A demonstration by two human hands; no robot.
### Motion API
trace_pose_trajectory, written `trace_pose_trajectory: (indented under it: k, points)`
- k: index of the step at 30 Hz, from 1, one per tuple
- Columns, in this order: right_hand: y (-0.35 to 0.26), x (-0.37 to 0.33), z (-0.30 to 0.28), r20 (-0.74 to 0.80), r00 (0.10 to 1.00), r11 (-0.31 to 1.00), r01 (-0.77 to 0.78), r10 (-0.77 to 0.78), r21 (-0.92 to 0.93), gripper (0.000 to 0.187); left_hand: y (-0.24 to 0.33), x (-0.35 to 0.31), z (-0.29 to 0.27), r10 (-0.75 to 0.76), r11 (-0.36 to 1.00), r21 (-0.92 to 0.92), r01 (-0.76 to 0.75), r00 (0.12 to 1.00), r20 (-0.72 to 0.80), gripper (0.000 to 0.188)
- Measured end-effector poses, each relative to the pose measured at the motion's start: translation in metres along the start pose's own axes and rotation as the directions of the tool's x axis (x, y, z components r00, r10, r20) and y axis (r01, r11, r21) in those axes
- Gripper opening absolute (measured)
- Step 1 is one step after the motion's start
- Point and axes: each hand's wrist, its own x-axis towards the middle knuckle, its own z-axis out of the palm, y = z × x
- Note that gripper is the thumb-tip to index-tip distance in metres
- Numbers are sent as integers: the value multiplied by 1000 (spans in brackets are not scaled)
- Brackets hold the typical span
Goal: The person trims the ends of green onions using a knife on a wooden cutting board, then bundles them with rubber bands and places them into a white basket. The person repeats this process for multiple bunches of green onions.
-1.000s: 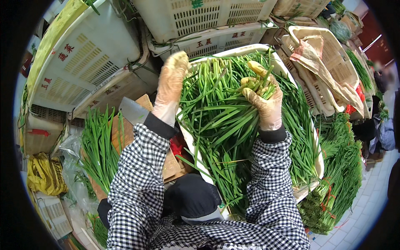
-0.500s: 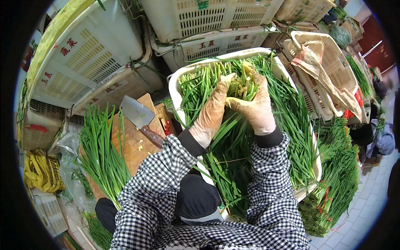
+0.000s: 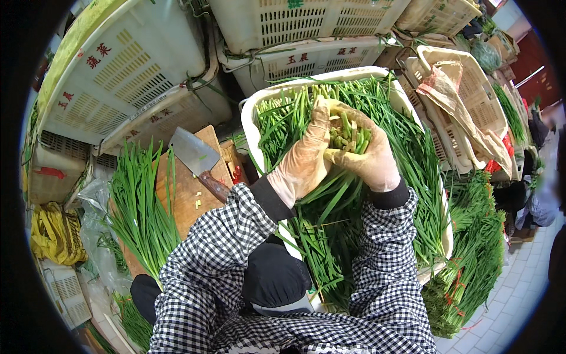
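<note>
Over a white crate [image 3: 252,147] packed with long green garlic chives [image 3: 407,150], my two hands hold a bunch of chives [image 3: 349,138], its cut pale ends facing up toward me. My right hand [image 3: 371,156] curls round the bunch from the right, its fingers closed at the far side. On the left, my left hand [image 3: 303,156] presses against the same bunch, fingers together and pointing away. Both hands look covered in thin, yellow-stained gloves. The leaves of the bunch hang down below my hands into the crate.
A cleaver [image 3: 196,154] lies on a wooden board [image 3: 183,194] at left, beside a loose pile of chives [image 3: 138,206]. Tall plastic crates [image 3: 124,71] stand behind. An off-white basket [image 3: 471,88] with a cloth sack is at right, above tied green bundles [image 3: 471,248].
My right hand has closed further round the bunch, its fingers now arching over the far side. My left hand has shifted slightly and its fingers now meet the right hand's.
</note>
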Motion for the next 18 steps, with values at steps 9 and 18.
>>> trace_pose_trajectory:
  k: [9,18]
  points:
    - [-3,-12,-8,-74,986,987,146,-151,-72,41,3,29,-48,287,-417,870,-262,871,399,44]
    - [-160,-90,-39,70,782,745,614,-620,-260,43,-39,32,-92,-203,-688,695,-212,974,96,38]
